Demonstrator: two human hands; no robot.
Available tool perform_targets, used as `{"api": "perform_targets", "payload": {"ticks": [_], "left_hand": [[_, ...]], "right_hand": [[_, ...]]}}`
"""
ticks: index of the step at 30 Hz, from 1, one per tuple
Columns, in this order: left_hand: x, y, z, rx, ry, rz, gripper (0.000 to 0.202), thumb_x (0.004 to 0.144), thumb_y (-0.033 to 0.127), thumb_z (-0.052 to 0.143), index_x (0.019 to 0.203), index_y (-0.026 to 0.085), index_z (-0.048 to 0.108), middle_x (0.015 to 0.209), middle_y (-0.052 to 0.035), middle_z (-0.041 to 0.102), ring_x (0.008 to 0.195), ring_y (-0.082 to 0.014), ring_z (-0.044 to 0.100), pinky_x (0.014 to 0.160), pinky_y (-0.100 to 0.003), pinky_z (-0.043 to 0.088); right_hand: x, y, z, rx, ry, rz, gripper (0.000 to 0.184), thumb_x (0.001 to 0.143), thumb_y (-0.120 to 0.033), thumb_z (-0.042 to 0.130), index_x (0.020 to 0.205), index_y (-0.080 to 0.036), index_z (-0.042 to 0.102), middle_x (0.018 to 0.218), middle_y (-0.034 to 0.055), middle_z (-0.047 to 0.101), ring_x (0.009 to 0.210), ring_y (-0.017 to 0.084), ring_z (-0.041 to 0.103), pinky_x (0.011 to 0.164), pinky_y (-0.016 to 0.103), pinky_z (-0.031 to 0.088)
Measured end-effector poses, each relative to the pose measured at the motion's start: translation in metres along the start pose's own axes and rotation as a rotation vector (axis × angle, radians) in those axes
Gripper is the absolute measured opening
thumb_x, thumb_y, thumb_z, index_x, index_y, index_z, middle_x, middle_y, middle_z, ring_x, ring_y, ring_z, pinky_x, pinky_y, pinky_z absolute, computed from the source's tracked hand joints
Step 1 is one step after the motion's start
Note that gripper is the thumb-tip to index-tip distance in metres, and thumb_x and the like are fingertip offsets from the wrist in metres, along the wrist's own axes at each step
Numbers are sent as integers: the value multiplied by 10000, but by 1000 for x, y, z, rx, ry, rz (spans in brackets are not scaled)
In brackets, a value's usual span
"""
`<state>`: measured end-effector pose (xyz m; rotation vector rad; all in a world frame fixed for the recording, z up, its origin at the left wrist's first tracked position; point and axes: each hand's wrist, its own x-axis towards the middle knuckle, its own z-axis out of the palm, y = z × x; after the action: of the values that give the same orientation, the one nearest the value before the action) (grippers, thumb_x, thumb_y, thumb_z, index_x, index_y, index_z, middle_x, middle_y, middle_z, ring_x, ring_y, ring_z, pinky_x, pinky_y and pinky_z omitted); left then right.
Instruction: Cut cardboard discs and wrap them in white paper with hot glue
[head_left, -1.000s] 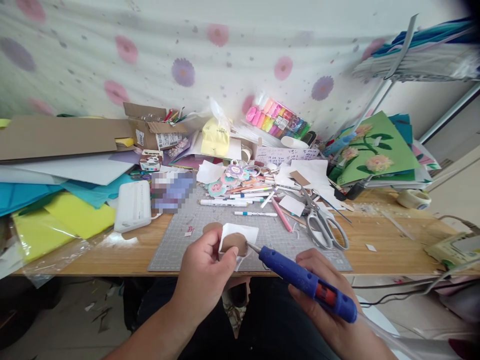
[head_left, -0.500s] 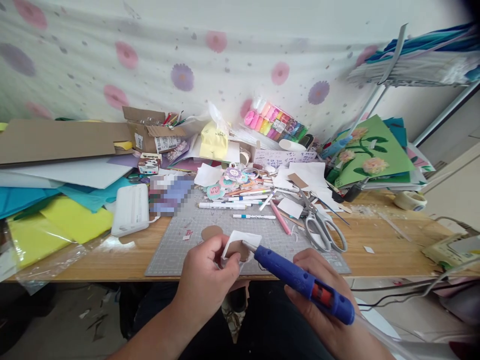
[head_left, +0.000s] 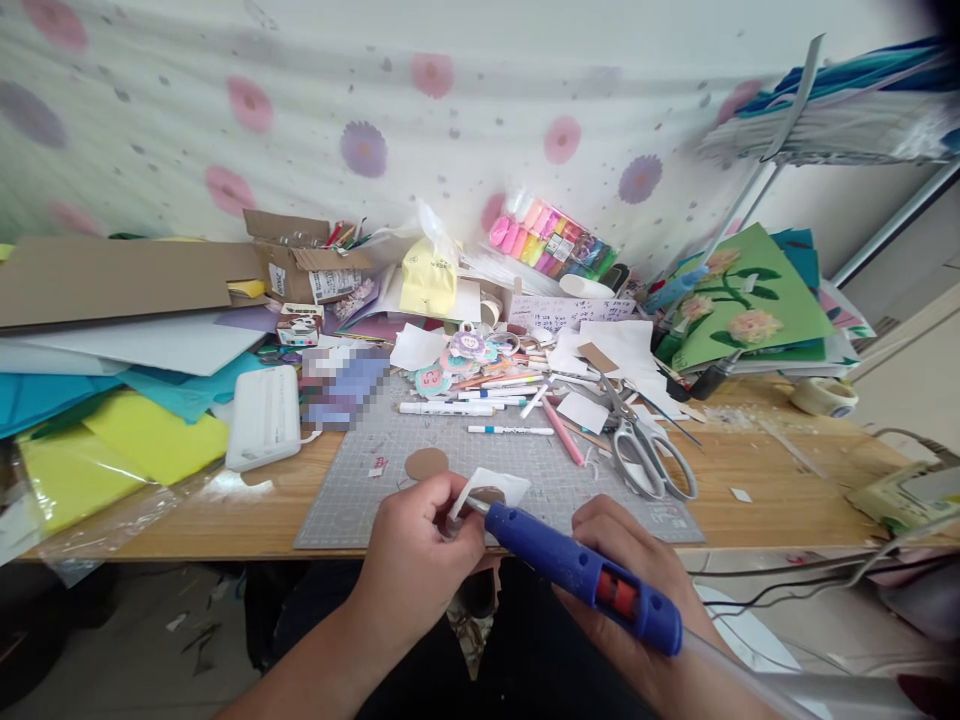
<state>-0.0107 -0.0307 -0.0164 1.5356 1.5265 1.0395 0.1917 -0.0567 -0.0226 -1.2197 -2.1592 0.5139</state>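
My left hand (head_left: 424, 550) pinches a piece of white paper (head_left: 506, 487) with a brown cardboard piece (head_left: 489, 495) on it, just above the front edge of the grey cutting mat (head_left: 345, 500). In my right hand (head_left: 630, 580) is a blue hot glue gun (head_left: 570, 565), its fingers wrapped around the body. The metal nozzle (head_left: 475, 505) points left and reaches the cardboard near my left thumb; whether it touches is hard to tell. A round brown cardboard disc (head_left: 426, 463) lies on the mat behind my left hand.
Grey-handled scissors (head_left: 652, 460) lie at the mat's right side. Several markers (head_left: 510, 431), papers and paper cutouts (head_left: 433, 378) crowd the mat's back. To the left sits a white power bank (head_left: 262, 420). Cables (head_left: 780, 570) run off the desk at the right.
The glue gun has shifted left, its nozzle moving from the cardboard's upper right towards my left thumb. The paper in my left hand has tilted slightly.
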Motion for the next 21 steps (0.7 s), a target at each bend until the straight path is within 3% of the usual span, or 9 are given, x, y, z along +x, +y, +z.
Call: {"api": "perform_targets", "payload": {"ticks": [4, 10, 16, 21], "left_hand": [[0, 3, 0, 35, 2, 15, 122, 693, 239, 569, 668, 171, 667, 545, 11, 597, 511, -138, 495, 478, -222, 373], [0, -1, -1, 84, 30, 37, 118, 691, 233, 574, 601, 185, 634, 496, 29, 544, 496, -136, 477, 483, -230, 359], [2, -6, -3, 52, -18, 0, 137, 729, 248, 552, 726, 184, 673, 671, -9, 674, 650, -192, 600, 611, -270, 438], [3, -6, -2, 9, -40, -6, 138, 735, 252, 571, 775, 193, 690, 726, -3, 698, 712, -203, 624, 670, -279, 457]], "right_hand": [[1, -1, 0, -9, -17, 1, 68, 799, -182, 533, 779, -230, 489, 774, 14, 517, 633, 155, 531, 548, 259, 449], [-2, 0, -3, 52, 30, -22, 82, 791, -172, 544, 791, -228, 485, 795, 12, 516, 654, 163, 546, 565, 276, 452], [-8, 9, -12, 120, 67, -44, 46, 867, -210, 535, 897, -235, 511, 914, 36, 529, 788, 182, 576, 672, 290, 477], [-11, 14, -11, 128, 5, -31, 68, 873, -205, 539, 925, -236, 509, 933, 41, 529, 802, 187, 569, 674, 300, 466]]}}
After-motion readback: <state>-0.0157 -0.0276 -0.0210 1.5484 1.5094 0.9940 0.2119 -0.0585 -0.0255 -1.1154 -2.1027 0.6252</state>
